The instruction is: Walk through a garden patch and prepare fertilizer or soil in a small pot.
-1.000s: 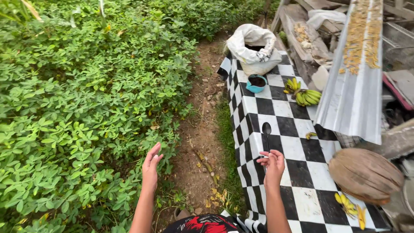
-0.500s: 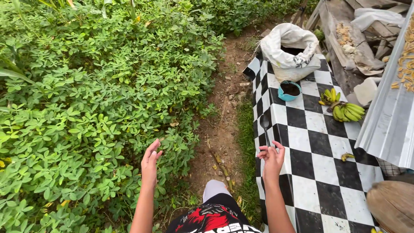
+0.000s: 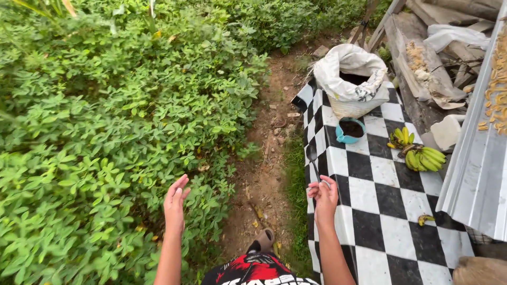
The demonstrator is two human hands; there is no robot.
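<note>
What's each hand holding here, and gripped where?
The right hand holds a dark spoon by the end of its handle, pinched in the fingers, bowl pointing away. The left hand is open and holds nothing.

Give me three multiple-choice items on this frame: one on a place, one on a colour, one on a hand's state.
1. Where does the small bowl of dark matter stand?
A. On the dirt path
B. On the checkered sheet, just in front of the white sack
C. Among the green plants

2. What colour is that bowl?
A. Red
B. Yellow
C. Blue

3. What is the right hand doing?
A. Holding a dark spoon by its handle
B. Gripping the bananas
C. Resting flat and empty

Answers: 1 B, the bowl sits on the checks next to the sack's base. 2 C, its rim is blue. 3 A, the fingers close on the handle and the spoon's bowl points away; the left hand is open and empty.
</note>
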